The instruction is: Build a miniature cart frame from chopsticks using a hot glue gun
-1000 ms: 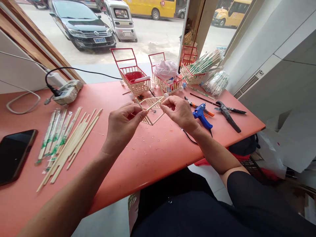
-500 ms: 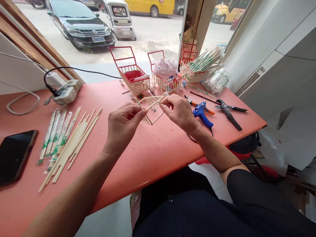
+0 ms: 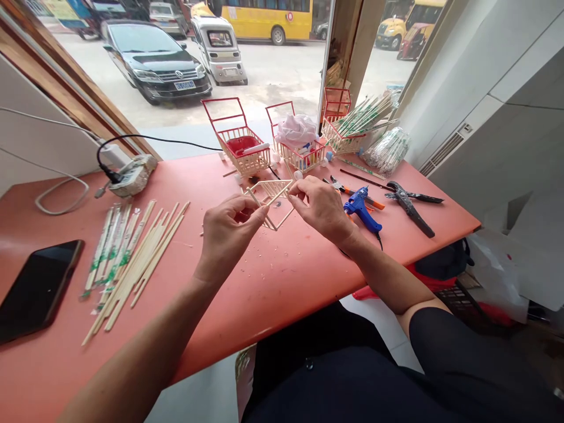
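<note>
Outside, a red vehicle (image 3: 414, 41) has shifted left, and the whole view has tilted slightly upward. Below spreads an orange-pink table (image 3: 264, 288), with three slatted stick carts (image 3: 254, 163) along its far edge. One bar of a small wooden stick frame (image 3: 279, 193) is pinched between thumb and fingers of the left hand (image 3: 231, 226); the right hand (image 3: 321, 205) pinches it near its right corner. It sits between them, over the table. Beside the right hand lies a blue hot-glue gun (image 3: 362, 210); loose chopsticks (image 3: 136, 270) lie left of the left hand.
</note>
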The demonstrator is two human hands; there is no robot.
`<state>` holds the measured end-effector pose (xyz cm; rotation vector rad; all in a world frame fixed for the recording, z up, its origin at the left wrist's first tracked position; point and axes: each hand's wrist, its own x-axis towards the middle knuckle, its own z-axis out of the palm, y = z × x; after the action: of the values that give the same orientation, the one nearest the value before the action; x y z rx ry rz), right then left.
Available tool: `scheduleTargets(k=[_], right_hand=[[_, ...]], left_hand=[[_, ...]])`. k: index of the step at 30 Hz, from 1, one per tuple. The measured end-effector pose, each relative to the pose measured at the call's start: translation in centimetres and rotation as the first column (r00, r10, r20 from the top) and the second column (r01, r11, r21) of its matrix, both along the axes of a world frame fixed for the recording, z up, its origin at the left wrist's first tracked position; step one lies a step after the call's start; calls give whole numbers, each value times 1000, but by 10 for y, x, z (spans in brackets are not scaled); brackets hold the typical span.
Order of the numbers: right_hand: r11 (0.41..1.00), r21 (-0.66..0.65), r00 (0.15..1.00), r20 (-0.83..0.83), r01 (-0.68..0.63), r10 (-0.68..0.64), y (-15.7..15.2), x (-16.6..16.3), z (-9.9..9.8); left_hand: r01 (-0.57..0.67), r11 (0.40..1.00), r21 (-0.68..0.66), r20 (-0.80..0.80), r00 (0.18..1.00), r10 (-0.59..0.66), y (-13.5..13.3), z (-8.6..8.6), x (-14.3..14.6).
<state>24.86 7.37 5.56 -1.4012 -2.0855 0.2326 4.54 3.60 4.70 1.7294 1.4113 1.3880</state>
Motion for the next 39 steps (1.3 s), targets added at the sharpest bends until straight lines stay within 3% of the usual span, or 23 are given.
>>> scheduleTargets(k=[17, 39], right_hand=[[995, 48, 991, 100, 82, -86, -2, -6, 1], [991, 23, 985, 108, 131, -133, 1, -9, -1]], left_hand=[[-26, 999, 42, 12, 1000, 25, 0, -4, 4], [-55, 997, 46, -3, 998, 55, -1, -8, 11]])
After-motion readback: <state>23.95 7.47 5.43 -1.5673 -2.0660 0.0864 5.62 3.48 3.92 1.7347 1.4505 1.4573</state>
